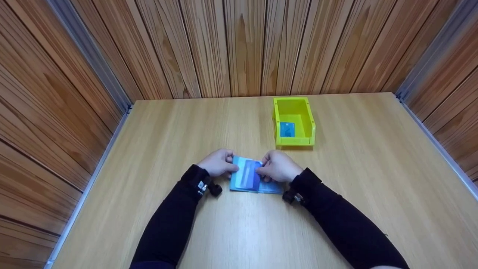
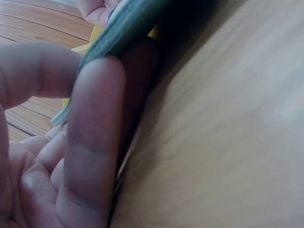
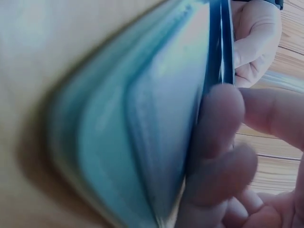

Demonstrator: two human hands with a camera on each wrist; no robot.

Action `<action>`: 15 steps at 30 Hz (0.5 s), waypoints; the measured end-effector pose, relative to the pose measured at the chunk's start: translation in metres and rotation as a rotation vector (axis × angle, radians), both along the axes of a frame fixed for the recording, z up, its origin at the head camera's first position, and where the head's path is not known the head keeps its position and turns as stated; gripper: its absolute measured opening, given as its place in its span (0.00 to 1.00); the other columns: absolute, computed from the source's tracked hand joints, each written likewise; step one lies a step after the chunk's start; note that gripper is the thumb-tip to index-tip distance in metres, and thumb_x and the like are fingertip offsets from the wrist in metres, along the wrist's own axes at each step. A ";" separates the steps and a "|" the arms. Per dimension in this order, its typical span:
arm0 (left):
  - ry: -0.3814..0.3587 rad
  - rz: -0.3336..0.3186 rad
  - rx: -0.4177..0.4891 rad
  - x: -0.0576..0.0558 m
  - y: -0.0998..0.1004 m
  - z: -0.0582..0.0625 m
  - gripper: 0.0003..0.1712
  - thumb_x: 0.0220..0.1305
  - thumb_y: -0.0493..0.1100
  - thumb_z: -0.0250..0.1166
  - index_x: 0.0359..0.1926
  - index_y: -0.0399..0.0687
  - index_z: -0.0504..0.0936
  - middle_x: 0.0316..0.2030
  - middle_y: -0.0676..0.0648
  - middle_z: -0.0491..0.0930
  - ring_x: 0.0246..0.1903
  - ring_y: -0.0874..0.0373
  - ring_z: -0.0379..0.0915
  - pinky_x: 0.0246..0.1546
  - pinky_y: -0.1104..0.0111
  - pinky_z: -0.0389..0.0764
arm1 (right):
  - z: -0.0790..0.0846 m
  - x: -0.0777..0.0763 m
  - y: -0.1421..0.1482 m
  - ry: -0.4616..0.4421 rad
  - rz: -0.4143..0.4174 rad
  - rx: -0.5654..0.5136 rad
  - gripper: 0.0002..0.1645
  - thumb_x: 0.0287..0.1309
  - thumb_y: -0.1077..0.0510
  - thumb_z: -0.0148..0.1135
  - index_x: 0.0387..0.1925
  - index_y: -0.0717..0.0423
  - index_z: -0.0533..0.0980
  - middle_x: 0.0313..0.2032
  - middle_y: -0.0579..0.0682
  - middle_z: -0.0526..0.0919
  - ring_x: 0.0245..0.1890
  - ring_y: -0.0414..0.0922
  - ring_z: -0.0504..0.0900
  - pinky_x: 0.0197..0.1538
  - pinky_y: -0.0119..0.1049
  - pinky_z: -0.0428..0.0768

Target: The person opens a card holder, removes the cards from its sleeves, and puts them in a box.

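Observation:
A light-blue card holder, made of thin layered leaves, lies open on the table in the head view. My left hand grips its left side, thumb on top; in the left wrist view, fingers reach beneath its raised edge. From the other side, my right hand pinches a blue-purple leaf or card between thumb and fingers. The right wrist view shows several stacked leaves with rounded corners beside the fingers. Whether the pinched piece is loose or attached, I cannot tell.
Behind the hands, slightly right, stands a yellow-green plastic bin with a blue card-like piece inside. Wood-plank walls enclose the light wooden table at the back and both sides.

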State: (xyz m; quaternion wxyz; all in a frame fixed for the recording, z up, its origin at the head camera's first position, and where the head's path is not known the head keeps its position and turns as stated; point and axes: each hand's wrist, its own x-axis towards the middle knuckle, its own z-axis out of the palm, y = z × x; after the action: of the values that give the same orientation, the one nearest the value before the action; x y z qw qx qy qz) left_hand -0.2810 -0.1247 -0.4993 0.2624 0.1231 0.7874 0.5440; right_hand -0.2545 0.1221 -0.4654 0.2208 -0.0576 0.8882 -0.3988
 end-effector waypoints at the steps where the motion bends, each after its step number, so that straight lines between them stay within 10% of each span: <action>1: 0.002 0.000 0.001 0.000 0.000 0.000 0.13 0.59 0.33 0.66 0.46 0.40 0.77 0.33 0.48 0.82 0.29 0.57 0.81 0.29 0.67 0.85 | 0.000 -0.001 0.001 -0.007 -0.004 -0.019 0.16 0.57 0.52 0.70 0.38 0.56 0.73 0.26 0.51 0.86 0.25 0.45 0.84 0.28 0.36 0.81; 15: -0.022 0.021 0.029 0.001 0.001 -0.001 0.13 0.58 0.32 0.65 0.45 0.39 0.75 0.30 0.50 0.78 0.26 0.59 0.78 0.26 0.70 0.83 | 0.003 -0.007 0.014 0.044 -0.032 0.039 0.15 0.58 0.55 0.62 0.42 0.56 0.70 0.31 0.53 0.75 0.26 0.47 0.80 0.26 0.35 0.81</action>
State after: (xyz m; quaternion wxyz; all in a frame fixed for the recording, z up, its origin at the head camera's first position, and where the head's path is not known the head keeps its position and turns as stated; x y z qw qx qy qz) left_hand -0.2800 -0.1238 -0.5001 0.2634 0.1128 0.7778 0.5594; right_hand -0.2616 0.1358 -0.4621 0.1960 -0.0477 0.9013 -0.3833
